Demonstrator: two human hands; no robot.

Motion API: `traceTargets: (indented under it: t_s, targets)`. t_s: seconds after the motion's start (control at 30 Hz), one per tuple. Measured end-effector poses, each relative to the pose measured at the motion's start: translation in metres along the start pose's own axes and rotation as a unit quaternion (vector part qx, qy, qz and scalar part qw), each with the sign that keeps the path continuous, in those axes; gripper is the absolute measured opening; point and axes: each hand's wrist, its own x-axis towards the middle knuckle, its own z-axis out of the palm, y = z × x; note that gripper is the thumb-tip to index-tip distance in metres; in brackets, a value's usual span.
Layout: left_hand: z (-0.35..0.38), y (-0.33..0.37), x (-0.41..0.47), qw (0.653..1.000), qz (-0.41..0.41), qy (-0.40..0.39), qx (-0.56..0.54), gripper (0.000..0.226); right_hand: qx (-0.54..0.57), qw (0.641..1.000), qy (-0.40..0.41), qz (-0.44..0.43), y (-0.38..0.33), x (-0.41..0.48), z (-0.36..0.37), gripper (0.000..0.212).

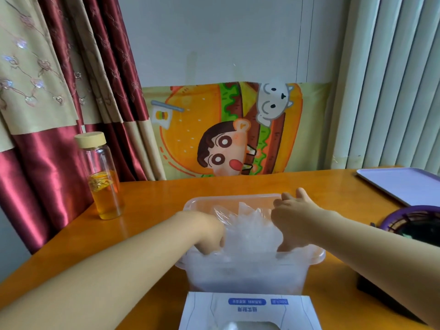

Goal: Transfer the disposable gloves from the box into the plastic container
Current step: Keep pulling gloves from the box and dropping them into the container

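Centrally, on the orange table (147,198): translucent plastic container (309,256), filled with a crumpled heap of clear disposable gloves (250,231). Left hand (209,234): inside the container at its left side, fingers curled down into the gloves; whether it grips them cannot be told. Right hand (292,222): at the container's right side, fingers bent, pressed against the heap; grip likewise unclear. Glove box (250,308): white, touching the container's near wall. Glass bottle (102,177) of amber liquid: far left. Lilac tray (404,184): far right.
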Motion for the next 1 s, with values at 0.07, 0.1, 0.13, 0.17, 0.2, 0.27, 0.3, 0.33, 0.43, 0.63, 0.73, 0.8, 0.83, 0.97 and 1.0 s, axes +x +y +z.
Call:
traceTargets:
  t_s: [0.07,0.1,0.13,0.17,0.2,0.27,0.3,0.33,0.43,0.63,0.73,0.8,0.83,0.97,1.0]
  targets:
    - [0.005,0.004,0.012,0.997,-0.024,-0.026,0.063,0.052,-0.039,0.999,-0.029,-0.007,-0.003,0.007,0.004,0.058]
    - [0.008,0.005,0.02,0.993,-0.033,-0.047,0.1,0.052,-0.055,0.998,-0.044,-0.007,-0.004,0.011,0.006,0.053]
    - [0.012,0.006,0.028,0.988,-0.04,-0.06,0.134,0.053,-0.071,0.996,-0.056,-0.008,-0.006,0.015,0.009,0.048]
    - [0.017,0.005,0.035,0.983,-0.044,-0.068,0.165,0.052,-0.088,0.994,-0.066,-0.007,-0.008,0.018,0.013,0.046]
    - [0.02,0.004,0.041,0.98,-0.046,-0.068,0.183,0.051,-0.105,0.992,-0.073,-0.005,-0.009,0.022,0.016,0.045]
    - [0.025,0.004,0.05,0.975,-0.044,-0.073,0.204,0.048,-0.14,0.986,-0.088,0.0,-0.012,0.029,0.021,0.044]
    - [0.027,0.003,0.053,0.974,-0.043,-0.076,0.211,0.048,-0.156,0.983,-0.095,0.0,-0.014,0.032,0.024,0.043]
    - [0.029,0.003,0.057,0.972,-0.046,-0.082,0.216,0.048,-0.168,0.98,-0.103,-0.002,-0.015,0.034,0.025,0.044]
    - [0.031,0.004,0.059,0.969,-0.05,-0.102,0.217,0.046,-0.179,0.975,-0.127,-0.016,-0.019,0.038,0.022,0.045]
    - [0.028,0.008,0.047,0.982,-0.086,-0.096,0.136,0.048,-0.042,0.998,-0.013,-0.055,0.002,0.018,-0.029,0.054]
    - [0.025,0.01,0.04,0.988,-0.109,-0.086,0.074,0.049,0.177,0.977,0.052,-0.107,0.0,0.024,-0.038,0.037]
    - [0.023,0.013,0.037,0.991,-0.111,-0.067,0.043,0.051,0.3,0.941,-0.061,-0.142,-0.013,0.032,-0.027,0.05]
    - [0.022,0.014,0.036,0.992,-0.103,-0.063,0.038,0.05,0.324,0.926,-0.132,-0.143,-0.019,0.037,-0.019,0.056]
    - [0.019,0.014,0.029,0.992,-0.08,-0.074,0.066,0.047,0.274,0.913,-0.279,-0.12,-0.038,0.05,0.005,0.051]
    - [0.017,0.012,0.025,0.995,-0.054,-0.057,0.065,0.05,0.274,0.91,-0.292,-0.111,-0.04,0.052,0.007,0.048]
